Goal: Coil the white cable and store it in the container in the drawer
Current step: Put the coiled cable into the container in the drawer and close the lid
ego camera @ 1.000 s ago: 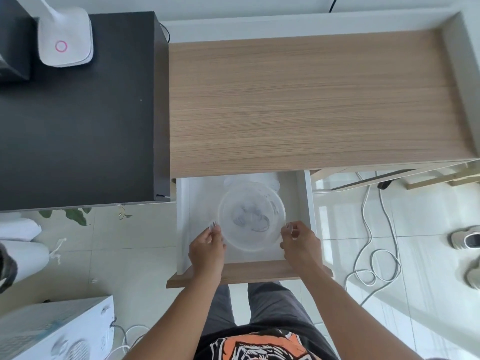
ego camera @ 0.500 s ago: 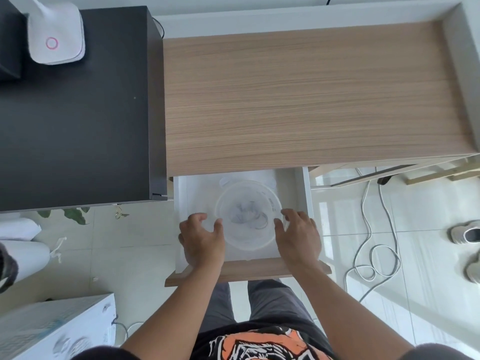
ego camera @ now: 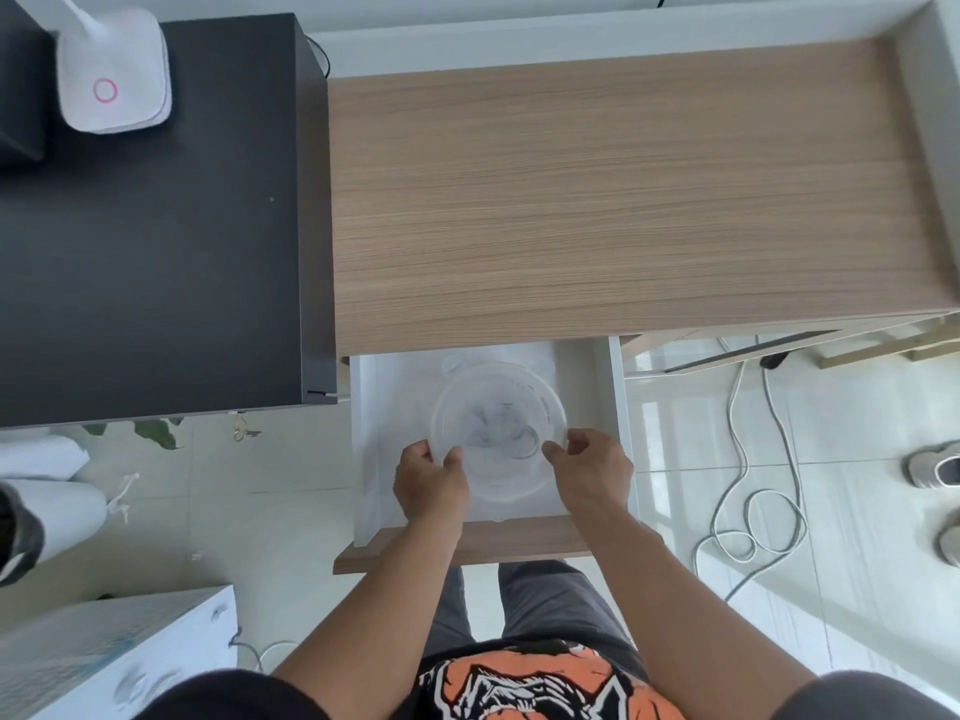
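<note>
A round clear plastic container (ego camera: pixel 498 402) with its lid on sits in the open white drawer (ego camera: pixel 592 407) under the wooden desk. A coiled cable (ego camera: pixel 506 433) shows faintly through the plastic. My left hand (ego camera: pixel 428 483) grips the container's left rim, thumb on top. My right hand (ego camera: pixel 589 472) pinches the right rim. The container's near edge lies between my hands.
The wooden desk top (ego camera: pixel 623 200) runs above the drawer, with a black cabinet (ego camera: pixel 156 252) to its left carrying a white lamp base (ego camera: pixel 111 75). A loose grey cable (ego camera: pixel 753 506) and shoes (ego camera: pixel 935 467) lie on the tiled floor at right. A white box (ego camera: pixel 104 657) stands at lower left.
Both hands went from pinching the rim to lying flat beside the container, then closed on its rim again. The container stays in the drawer.
</note>
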A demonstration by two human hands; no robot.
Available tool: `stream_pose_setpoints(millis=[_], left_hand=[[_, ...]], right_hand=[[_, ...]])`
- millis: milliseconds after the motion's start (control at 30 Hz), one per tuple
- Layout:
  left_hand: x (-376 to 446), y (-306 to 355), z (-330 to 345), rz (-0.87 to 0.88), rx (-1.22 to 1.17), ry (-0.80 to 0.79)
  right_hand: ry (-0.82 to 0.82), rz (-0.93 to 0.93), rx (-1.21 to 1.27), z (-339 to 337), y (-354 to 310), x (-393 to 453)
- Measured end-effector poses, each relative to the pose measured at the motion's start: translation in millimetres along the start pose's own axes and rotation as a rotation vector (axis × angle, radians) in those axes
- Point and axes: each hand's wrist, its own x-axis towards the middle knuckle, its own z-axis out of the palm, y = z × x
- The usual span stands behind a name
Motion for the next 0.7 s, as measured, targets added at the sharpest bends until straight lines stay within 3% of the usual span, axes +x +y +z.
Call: stream_pose_setpoints(millis=[233,433,700], left_hand=[[18.7,2.4,-6.5,-0.045,0.112,-0.121],[33.0,8.5,-22.1,-0.008,0.209,-0.223],[15.7,3.3,-7.9,-0.007,0.088,-0.110]], right_hand=[[-0.133,0.107,0.145,-8.7,5.1,13.3],[-0.153,0.040,0.111,-14.1,1.0,13.9],[-0.120,-0.038,0.007,-6.2,-1.0,12.9]])
